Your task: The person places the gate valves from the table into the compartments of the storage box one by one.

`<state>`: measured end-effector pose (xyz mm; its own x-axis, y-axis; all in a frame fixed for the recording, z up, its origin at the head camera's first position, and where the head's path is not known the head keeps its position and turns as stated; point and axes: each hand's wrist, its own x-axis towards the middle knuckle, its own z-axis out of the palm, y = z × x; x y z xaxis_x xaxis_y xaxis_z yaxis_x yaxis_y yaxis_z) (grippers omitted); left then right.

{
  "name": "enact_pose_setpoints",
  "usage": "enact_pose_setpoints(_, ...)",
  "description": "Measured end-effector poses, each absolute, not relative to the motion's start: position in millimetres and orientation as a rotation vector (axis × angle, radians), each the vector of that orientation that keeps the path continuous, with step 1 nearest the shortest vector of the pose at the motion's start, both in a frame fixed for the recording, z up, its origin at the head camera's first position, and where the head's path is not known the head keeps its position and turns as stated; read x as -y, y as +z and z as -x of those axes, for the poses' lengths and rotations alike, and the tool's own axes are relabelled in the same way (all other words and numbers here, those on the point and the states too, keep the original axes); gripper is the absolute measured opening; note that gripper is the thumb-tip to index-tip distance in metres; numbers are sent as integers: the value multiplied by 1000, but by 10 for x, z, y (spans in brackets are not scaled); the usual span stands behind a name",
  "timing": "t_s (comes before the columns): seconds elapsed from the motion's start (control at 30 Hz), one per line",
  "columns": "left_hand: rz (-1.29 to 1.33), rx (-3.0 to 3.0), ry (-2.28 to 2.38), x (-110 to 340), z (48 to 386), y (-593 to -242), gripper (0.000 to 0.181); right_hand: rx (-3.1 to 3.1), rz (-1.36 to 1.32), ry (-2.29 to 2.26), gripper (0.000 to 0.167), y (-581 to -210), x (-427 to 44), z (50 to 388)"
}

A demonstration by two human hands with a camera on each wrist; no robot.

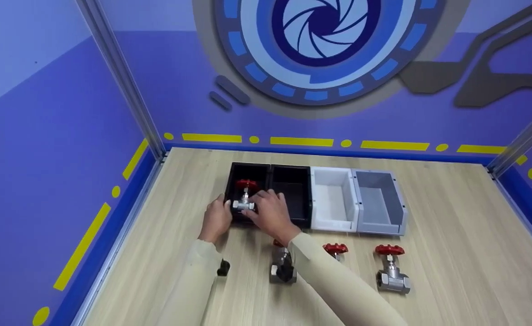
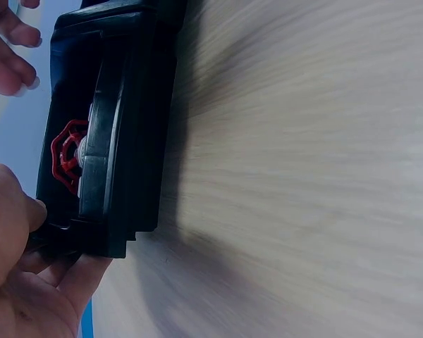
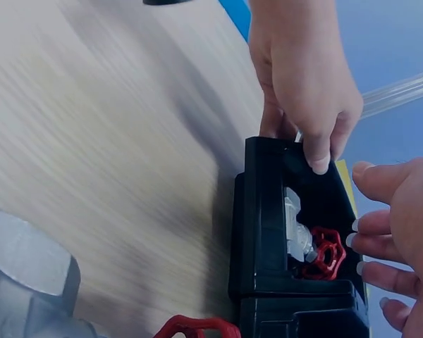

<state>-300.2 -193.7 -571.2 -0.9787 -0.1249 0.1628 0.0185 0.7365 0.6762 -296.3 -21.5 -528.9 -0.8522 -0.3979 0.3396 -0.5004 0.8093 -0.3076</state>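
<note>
My left hand (image 1: 217, 219) (image 2: 28, 260) (image 3: 307, 84) pinches the side wall of the leftmost black bin (image 2: 137, 141) (image 3: 264, 232), its thumb inside the rim and its fingers outside. In that bin lies a metal valve (image 1: 244, 205) (image 3: 296, 229) with a red handwheel (image 1: 246, 184) (image 2: 69, 156) (image 3: 327, 253). Over the bin, close to the valve, is my right hand (image 1: 272, 213) (image 2: 10, 56) (image 3: 402, 225), fingers apart and holding nothing in the right wrist view.
A second black bin (image 1: 290, 168), a white bin (image 1: 332, 225) and a grey bin (image 1: 381, 228) continue the row to the right. In front stand more red-handled valves (image 1: 284, 271) (image 1: 336, 248) (image 1: 392, 281), two partly behind my right arm. A small black object (image 1: 223, 267) is beside my left sleeve.
</note>
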Motion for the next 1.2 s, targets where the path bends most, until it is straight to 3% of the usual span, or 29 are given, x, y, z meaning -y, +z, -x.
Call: enact_pose_setpoints(1.2,-107,2771,-1113,1953,3005,-5715,38,2759,-588,836,37,-5312,-140,2751)
